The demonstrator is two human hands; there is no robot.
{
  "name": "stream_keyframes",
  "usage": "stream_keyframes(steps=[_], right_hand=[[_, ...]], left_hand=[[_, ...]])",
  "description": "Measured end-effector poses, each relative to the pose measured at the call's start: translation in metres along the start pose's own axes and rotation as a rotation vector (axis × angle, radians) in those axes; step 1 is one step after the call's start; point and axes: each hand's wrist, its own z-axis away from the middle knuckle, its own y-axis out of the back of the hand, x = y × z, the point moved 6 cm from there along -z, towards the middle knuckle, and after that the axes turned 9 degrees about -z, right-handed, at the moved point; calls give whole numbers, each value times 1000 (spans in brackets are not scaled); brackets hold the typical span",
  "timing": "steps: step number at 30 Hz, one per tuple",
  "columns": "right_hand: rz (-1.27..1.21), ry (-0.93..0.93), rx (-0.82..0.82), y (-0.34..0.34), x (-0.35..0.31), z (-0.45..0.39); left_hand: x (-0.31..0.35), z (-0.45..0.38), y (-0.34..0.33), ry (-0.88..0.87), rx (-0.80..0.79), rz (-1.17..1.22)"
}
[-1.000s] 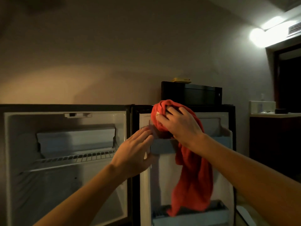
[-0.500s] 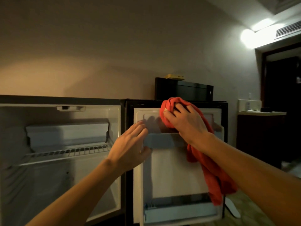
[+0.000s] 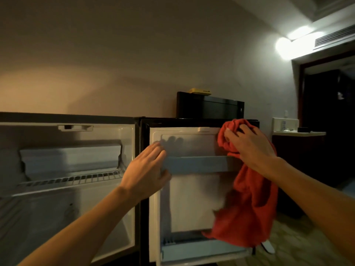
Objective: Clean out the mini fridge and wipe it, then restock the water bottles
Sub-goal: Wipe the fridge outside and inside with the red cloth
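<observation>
Fridge [image 3: 67, 189] is filling lower left of frame, cavity open, wire shelf [image 3: 73, 178] crossing its upper half. Door [image 3: 192, 204] is standing swung open at centre, inner face toward camera, blue rail [image 3: 196, 163] running across its upper part, another bin at the bottom. Red cloth [image 3: 247, 204] is hanging down the door's right side, bunched at the upper right corner. Right hand [image 3: 249, 148] is gripping that bunch, fingers curled into it. Left hand [image 3: 148, 169] is lying flat, fingers straight, on the door's left edge, thumb touching the rail's end.

Red cloth [image 3: 249, 198] against fridge door [image 3: 192, 198]
</observation>
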Motion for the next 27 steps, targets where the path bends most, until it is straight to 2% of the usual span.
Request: stream_keyframes(steps=[6, 13, 18, 23, 27], right_hand=[[-2, 101, 0, 2, -32, -12], [-18, 152, 10, 2, -35, -24], [-23, 89, -31, -11, -5, -13], [-104, -88, -59, -12, 35, 10], [-133, -97, -61, -8, 40, 17]], left_hand=[[35, -26, -3, -105, 49, -91], [52, -35, -28, -24, -28, -41], [41, -31, -29, -22, -33, 13], [38, -25, -24, -3, -26, 50], [39, -23, -20, 20, -60, 74]])
